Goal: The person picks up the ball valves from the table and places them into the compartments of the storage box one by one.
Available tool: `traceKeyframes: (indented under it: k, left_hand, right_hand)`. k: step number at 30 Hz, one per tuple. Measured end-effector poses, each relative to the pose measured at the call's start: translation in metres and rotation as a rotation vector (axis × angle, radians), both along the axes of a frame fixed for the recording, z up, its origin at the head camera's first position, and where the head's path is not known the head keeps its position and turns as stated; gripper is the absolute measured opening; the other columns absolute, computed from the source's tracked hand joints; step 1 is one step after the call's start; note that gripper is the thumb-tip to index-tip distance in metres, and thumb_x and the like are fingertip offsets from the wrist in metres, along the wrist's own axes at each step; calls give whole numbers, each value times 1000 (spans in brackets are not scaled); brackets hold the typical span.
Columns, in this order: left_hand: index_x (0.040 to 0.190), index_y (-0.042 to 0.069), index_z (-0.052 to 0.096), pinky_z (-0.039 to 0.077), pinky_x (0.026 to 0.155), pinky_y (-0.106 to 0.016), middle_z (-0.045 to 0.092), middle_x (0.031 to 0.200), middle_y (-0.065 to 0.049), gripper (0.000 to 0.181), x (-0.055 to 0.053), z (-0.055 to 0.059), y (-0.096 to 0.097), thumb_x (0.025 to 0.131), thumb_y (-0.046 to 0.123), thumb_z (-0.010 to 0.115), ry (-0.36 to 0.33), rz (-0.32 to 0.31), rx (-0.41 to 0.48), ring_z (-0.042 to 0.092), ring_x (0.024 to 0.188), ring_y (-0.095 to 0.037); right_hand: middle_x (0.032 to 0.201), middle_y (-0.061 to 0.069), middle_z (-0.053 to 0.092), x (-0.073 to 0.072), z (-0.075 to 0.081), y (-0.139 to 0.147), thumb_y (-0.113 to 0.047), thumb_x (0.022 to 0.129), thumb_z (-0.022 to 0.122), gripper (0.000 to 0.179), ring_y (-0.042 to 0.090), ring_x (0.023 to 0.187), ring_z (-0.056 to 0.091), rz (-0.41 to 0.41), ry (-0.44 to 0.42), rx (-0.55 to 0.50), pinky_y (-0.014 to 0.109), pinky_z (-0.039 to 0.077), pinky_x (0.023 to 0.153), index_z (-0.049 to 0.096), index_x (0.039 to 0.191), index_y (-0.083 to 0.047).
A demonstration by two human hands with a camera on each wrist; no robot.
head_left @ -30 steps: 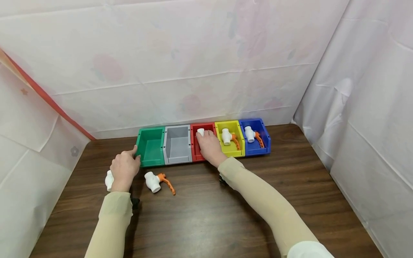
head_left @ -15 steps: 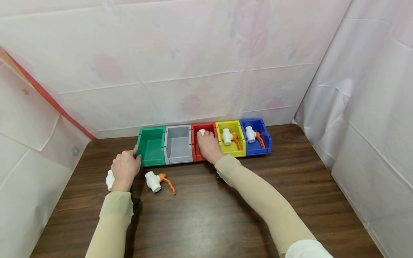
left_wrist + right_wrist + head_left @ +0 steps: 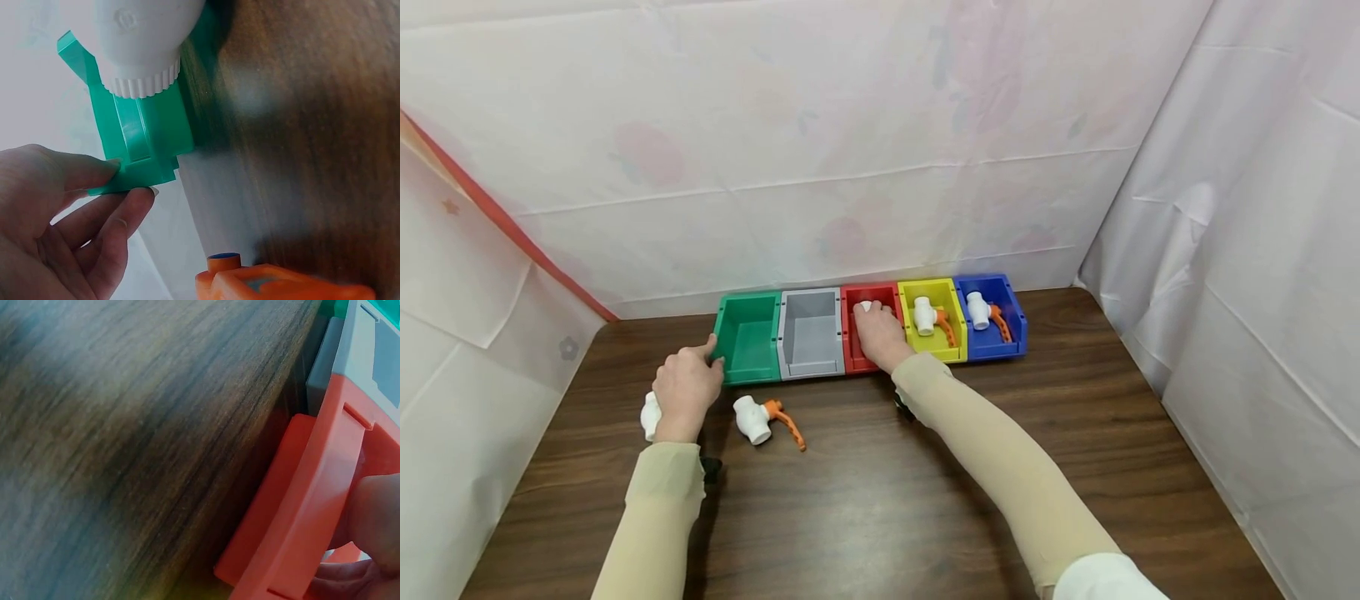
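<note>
A white valve point(image 3: 866, 306) is held inside the red bin point(image 3: 871, 290) by the right hand point(image 3: 882, 335), which is laid over most of it, so that only one white end is left showing past the fingers. These fingers are bent round the valve; how each tip is placed cannot be told, as the bin wall and the hand itself are in the way. The near corner of the green bin point(image 3: 752, 337) is pinched between the thumb and fingers of the left hand point(image 3: 687, 387), the thumb being set on the rim and the fingers beneath. Between the green and red bins the grey bin point(image 3: 812, 337) is placed, and on the right the row is continued by the yellow bin point(image 3: 936, 350) and the blue bin point(image 3: 994, 348), each occupied by one white valve with an orange handle. Another such valve, the loose valve point(image 3: 751, 419), is laid on the tabletop point(image 3: 850, 508) just in front of the green bin, its handle pointed right and toward the person. Beside the left hand, the outer valve point(image 3: 650, 417) is partly hidden by that hand. Both forearms are covered by pale sleeves point(image 3: 651, 517). Behind the row, a pale printed cloth point(image 3: 775, 167) is hung.
</note>
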State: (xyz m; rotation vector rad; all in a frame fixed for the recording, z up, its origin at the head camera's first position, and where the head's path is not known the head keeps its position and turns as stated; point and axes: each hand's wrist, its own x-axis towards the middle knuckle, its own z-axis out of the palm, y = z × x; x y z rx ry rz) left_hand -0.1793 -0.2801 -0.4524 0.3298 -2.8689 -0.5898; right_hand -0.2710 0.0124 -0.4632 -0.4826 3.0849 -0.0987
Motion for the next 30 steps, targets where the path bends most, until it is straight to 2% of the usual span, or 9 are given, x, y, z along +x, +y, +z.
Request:
traceKeyframes:
  k: [8, 18, 24, 30]
  left_hand:
    - [141, 10, 53, 39, 41, -41, 64, 113, -32, 46, -2, 2, 1, 98, 21, 62, -4, -6, 3, 53, 53, -37]
    - [142, 11, 53, 39, 41, -42, 64, 115, -32, 46, 0, -1, 0, 98, 21, 62, -7, 8, 0, 54, 54, -38]
    - [142, 11, 53, 40, 42, -43, 62, 119, -32, 46, 0, -1, 0, 98, 22, 62, -6, 15, 0, 55, 57, -40]
    - [142, 11, 53, 40, 43, -43, 62, 120, -32, 46, 3, -1, 0, 98, 21, 62, -11, 23, 7, 55, 55, -38]
  right_hand:
    - [118, 17, 46, -2, 1, -3, -13, 99, 60, 22, 29, 101, 55, -46, -24, -65, 39, 57, 80, 56, 120, -7]
    - [119, 17, 47, 1, 4, -1, -12, 98, 62, 29, 28, 103, 55, -1, -7, -85, 37, 55, 86, 56, 126, -9]
    - [115, 14, 49, 3, 7, 3, -11, 95, 66, 29, 25, 99, 54, 30, 32, -108, 34, 52, 89, 58, 123, -9]
    - [115, 12, 53, 6, 9, 7, -15, 92, 70, 34, 23, 100, 54, 32, 17, -151, 33, 50, 94, 61, 124, -9]
